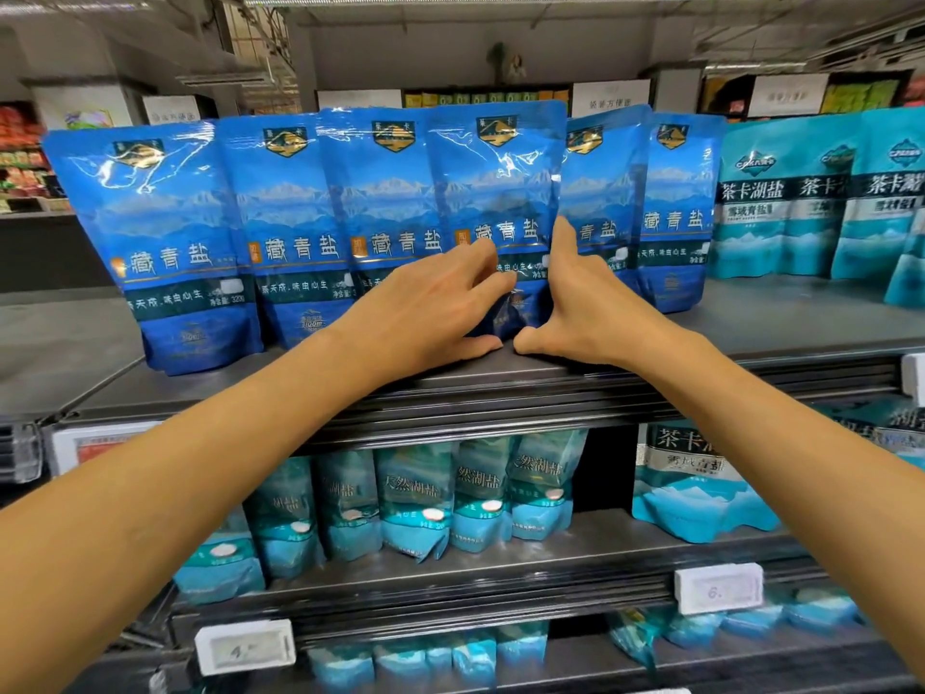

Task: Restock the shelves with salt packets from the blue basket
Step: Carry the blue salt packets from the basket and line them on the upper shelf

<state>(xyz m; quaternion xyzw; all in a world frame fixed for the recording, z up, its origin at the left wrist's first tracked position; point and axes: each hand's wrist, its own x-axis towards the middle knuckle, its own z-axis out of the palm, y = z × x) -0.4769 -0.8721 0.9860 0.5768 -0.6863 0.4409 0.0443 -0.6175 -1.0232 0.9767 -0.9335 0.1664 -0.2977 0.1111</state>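
On the top shelf (781, 318) a row of dark blue salt packets stands upright, running from the leftmost packet (165, 242) through two more to the fourth packet (495, 202), which sits a little proud of its neighbours and is the one being set in place. The left hand (430, 313) lies against the packet's lower left front, fingers spread and fairly straight, fingertips touching the film, thumb along the shelf edge; it presses and does not clasp. The packet's long axis is vertical, directly ahead of and between both hands, so each is about equally near. The right hand (585, 303) flanks the lower right edge, index finger pointing up along the side, thumb tucked low toward the left thumb; it too looks open, steadying the packet. Further right stand two more blue packets (645, 212), crowding that edge, then teal salt bags (811, 197). Lower shelves hold teal packs (415, 498) and price tags (718, 591). The blue basket is not in view.
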